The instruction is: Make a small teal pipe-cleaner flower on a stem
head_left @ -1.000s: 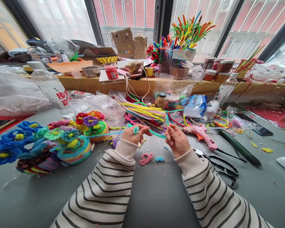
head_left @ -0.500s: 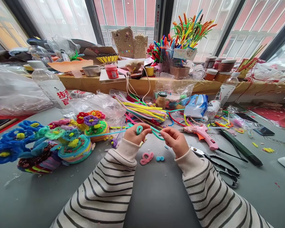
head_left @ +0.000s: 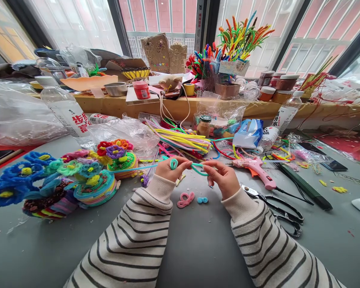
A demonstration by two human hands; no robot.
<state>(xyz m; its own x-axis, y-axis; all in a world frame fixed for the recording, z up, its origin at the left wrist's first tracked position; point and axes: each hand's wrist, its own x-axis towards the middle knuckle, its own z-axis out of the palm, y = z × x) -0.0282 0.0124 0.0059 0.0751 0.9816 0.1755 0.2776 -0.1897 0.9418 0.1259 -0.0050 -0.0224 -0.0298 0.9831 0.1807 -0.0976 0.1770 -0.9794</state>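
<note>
Head view shows the left hand (head_left: 171,171) and the right hand (head_left: 222,177) meeting at the centre of the frame, above the worktop (head_left: 198,252), with a teal fuzzy stem (head_left: 199,172) bent back on itself between them. Thumb and forefinger of each hand are closed together on it, and a teal loop (head_left: 173,163) stands up at the left hand; whether it belongs to the same length is hidden by the fingers. If the right pinch slackens, the bend could spring open, since such a stem probably has some stretch of its own; pulling too hard might instead drag the loop out of round. A pale blue strand (head_left: 135,168) runs from the left part of the frame to behind the left hand, so a sideways tug could snag it or knock the flower pot (head_left: 95,195) near its far end. On the right of the frame, the scissors (head_left: 252,192) lie just beside the right cuff, and a sweep of that sleeve could catch them. Further up, the pink glue gun (head_left: 267,179) aims its nozzle leftward toward the right hand; whether it is hot cannot be told, but a careless backward reach might meet the tip. Below the hands, the pink coil (head_left: 185,200) and blue coil (head_left: 202,200) lie loose, easily brushed aside by a dropping wrist.
</note>
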